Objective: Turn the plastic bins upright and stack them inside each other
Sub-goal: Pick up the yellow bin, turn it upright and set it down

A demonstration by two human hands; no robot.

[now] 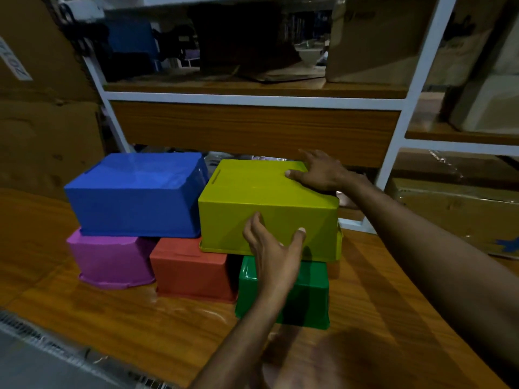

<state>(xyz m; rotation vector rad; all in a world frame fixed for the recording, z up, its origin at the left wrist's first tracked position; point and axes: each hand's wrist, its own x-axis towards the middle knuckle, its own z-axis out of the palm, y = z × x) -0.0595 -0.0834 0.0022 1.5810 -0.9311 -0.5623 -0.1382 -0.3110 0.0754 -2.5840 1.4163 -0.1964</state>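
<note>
Several plastic bins lie upside down on a wooden table (112,318). A purple bin (109,259), a red bin (191,269) and a green bin (306,296) form the bottom row. A blue bin (134,195) and a yellow-green bin (252,197) rest on top of them. My right hand (320,171) lies on the yellow-green bin's far right top corner, thumb on the top face. My left hand (273,248) has its fingers spread against that bin's near side, just above its rim. Neither hand clearly closes around the bin.
A white metal shelf rack (252,98) with wooden boards stands right behind the bins. Cardboard boxes (42,130) stand at the left, and another cardboard box (460,214) sits low on the right. A grey ribbed strip (33,332) runs along the table's near left edge.
</note>
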